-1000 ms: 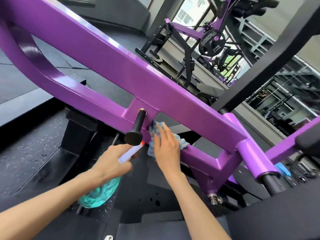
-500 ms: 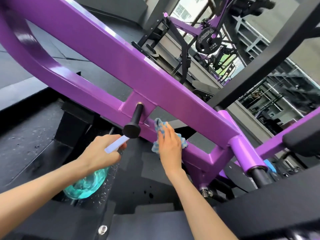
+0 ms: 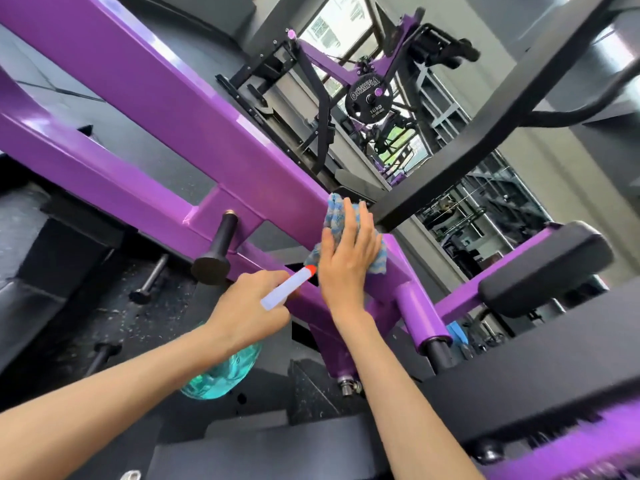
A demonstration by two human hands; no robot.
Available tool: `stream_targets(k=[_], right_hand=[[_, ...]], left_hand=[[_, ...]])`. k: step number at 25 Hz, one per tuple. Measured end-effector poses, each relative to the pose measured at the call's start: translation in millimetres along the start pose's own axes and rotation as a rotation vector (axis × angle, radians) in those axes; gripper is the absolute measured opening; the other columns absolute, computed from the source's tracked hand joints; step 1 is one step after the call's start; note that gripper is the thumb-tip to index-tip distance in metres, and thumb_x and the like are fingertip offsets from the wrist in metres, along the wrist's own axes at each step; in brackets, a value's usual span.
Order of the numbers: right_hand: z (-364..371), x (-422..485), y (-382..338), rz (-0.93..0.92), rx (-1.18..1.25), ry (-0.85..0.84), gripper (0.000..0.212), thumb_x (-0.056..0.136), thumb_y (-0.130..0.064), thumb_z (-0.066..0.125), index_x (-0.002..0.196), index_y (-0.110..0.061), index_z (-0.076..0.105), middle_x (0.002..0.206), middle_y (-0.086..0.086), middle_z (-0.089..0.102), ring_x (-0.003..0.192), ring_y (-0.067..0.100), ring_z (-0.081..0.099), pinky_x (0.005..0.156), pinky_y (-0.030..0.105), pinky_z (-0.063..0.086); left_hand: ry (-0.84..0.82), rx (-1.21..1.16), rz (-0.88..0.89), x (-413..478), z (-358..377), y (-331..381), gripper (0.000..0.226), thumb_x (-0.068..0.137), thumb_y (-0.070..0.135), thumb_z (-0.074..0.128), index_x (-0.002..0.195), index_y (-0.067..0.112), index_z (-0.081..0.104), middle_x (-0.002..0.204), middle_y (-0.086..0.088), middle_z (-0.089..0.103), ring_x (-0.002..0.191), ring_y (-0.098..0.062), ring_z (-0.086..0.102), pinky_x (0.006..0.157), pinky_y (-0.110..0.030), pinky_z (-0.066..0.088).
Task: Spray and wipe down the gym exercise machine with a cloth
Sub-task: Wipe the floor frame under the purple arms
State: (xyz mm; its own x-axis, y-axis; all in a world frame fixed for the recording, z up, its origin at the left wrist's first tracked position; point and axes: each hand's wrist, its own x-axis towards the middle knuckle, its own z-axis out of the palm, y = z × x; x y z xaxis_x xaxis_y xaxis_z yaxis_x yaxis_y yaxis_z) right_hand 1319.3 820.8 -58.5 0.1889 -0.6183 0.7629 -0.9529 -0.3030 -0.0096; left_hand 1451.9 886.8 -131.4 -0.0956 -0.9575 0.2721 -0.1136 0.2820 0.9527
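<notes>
The purple frame of the exercise machine [image 3: 180, 109] runs diagonally across the view. My right hand [image 3: 346, 258] presses a blue-and-white cloth [image 3: 335, 213] flat against the frame's upper bar, near where a black beam crosses it. My left hand [image 3: 247, 311] grips a spray bottle [image 3: 221, 379] with a teal body; its white nozzle with a red tip [image 3: 291, 285] points up toward the cloth. A black peg [image 3: 216, 252] sticks out of the frame to the left of both hands.
A black padded rest [image 3: 543, 268] sits at the right. A black beam [image 3: 485, 133] slants down from the upper right. Another purple machine with a weight plate [image 3: 369, 100] stands behind. Dark speckled floor and black base parts lie below.
My right hand slid the cloth up and to the right, from beside the black peg on the lower bar onto the upper bar. My left hand followed to the right with the bottle.
</notes>
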Motion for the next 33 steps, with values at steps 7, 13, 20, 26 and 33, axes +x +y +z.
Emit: stream_targets(k=[7, 13, 20, 26, 33], right_hand=[[-30, -15, 78, 0.138, -0.668, -0.1, 0.058, 0.096, -0.043, 0.037, 0.14, -0.005, 0.037, 0.12, 0.025, 0.054, 0.109, 0.04, 0.054, 0.1, 0.05, 0.041], [-64, 36, 88, 0.5, -0.845, -0.331, 0.036, 0.099, -0.008, 0.03, 0.132, 0.003, 0.037, 0.137, 0.021, 0.038, 0.127, 0.034, 0.035, 0.101, 0.043, 0.033], [-73, 5, 104, 0.542, -0.865, -0.89, 0.104, 0.088, -0.056, 0.053, 0.147, 0.003, -0.008, 0.154, 0.02, 0.006, 0.14, 0.038, 0.018, 0.112, 0.047, 0.027], [-59, 36, 109, 0.632, -0.694, -0.728, 0.077, 0.082, -0.035, 0.071, 0.136, 0.003, 0.03, 0.133, 0.017, 0.041, 0.123, 0.034, 0.047, 0.096, 0.04, 0.042], [-70, 9, 81, 0.398, -0.128, -0.332, 0.031, 0.096, -0.039, 0.042, 0.109, -0.012, 0.052, 0.104, 0.008, 0.062, 0.086, 0.024, 0.055, 0.074, 0.034, 0.042]], left_hand=[[-0.073, -0.127, -0.026, 0, -11, 22, 0.055, 0.051, 0.021, 0.045, 0.099, 0.019, 0.071, 0.084, -0.005, 0.07, 0.065, -0.015, 0.054, 0.06, -0.028, 0.042], [-0.162, 0.015, 0.034, -11, -29, 22, 0.066, 0.054, 0.022, 0.041, 0.113, 0.022, 0.07, 0.099, 0.003, 0.071, 0.096, -0.021, 0.063, 0.085, -0.033, 0.049], [-0.236, -0.084, -0.039, -5, -22, 37, 0.064, 0.052, 0.02, 0.042, 0.11, 0.019, 0.069, 0.102, -0.003, 0.07, 0.098, -0.025, 0.062, 0.078, -0.027, 0.049], [-0.209, -0.139, -0.089, 6, -35, 41, 0.062, 0.047, 0.018, 0.046, 0.104, 0.017, 0.07, 0.096, -0.006, 0.07, 0.066, -0.018, 0.056, 0.056, -0.029, 0.046], [-0.171, -0.256, -0.155, 0, -51, 65, 0.021, 0.065, 0.0, 0.057, 0.08, 0.011, 0.067, 0.063, 0.0, 0.06, 0.057, -0.017, 0.047, 0.056, -0.027, 0.038]])
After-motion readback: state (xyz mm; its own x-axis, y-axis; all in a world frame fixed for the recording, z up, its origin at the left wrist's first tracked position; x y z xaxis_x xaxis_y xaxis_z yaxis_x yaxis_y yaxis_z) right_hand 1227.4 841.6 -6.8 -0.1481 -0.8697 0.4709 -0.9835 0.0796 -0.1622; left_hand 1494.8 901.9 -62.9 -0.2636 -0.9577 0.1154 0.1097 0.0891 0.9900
